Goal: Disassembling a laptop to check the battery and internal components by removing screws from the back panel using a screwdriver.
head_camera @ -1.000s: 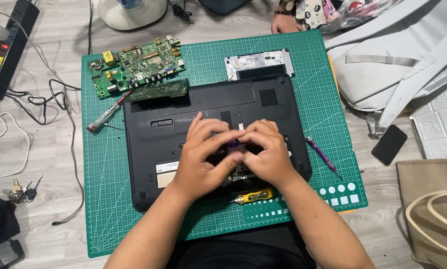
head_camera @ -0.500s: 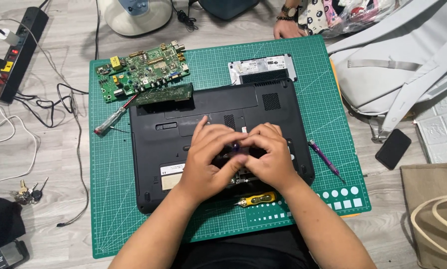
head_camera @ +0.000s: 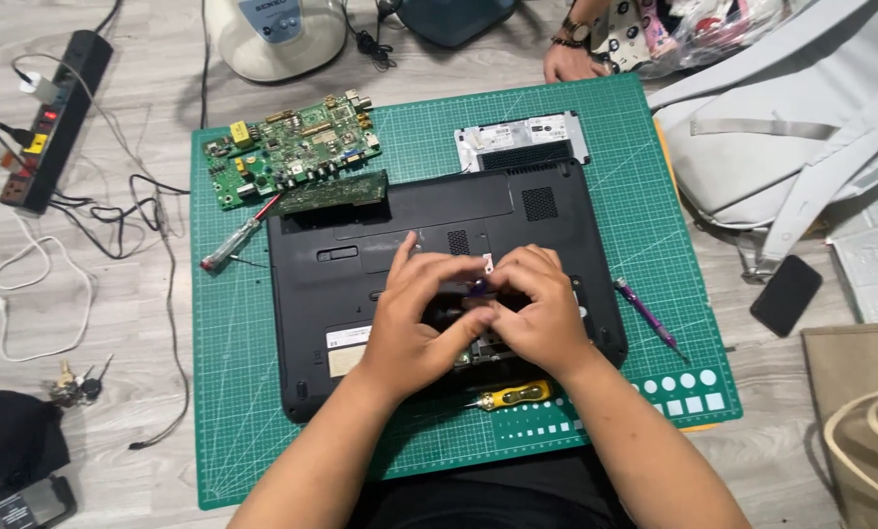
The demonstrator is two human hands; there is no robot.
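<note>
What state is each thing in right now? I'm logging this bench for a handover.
Laptop: flipped, underside up, on green mat.
Left hand: fingers in the open bay.
Right hand: fingers pinched at that bay; contents hidden.
Silver cover: off, lying behind the laptop.
Circuit board: bare, on the mat.
Yellow screwdriver: lying unheld.
Power strip: switch lit.

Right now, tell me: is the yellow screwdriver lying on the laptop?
No, the yellow screwdriver lies on the green cutting mat, just past the near edge of the black laptop.
</note>
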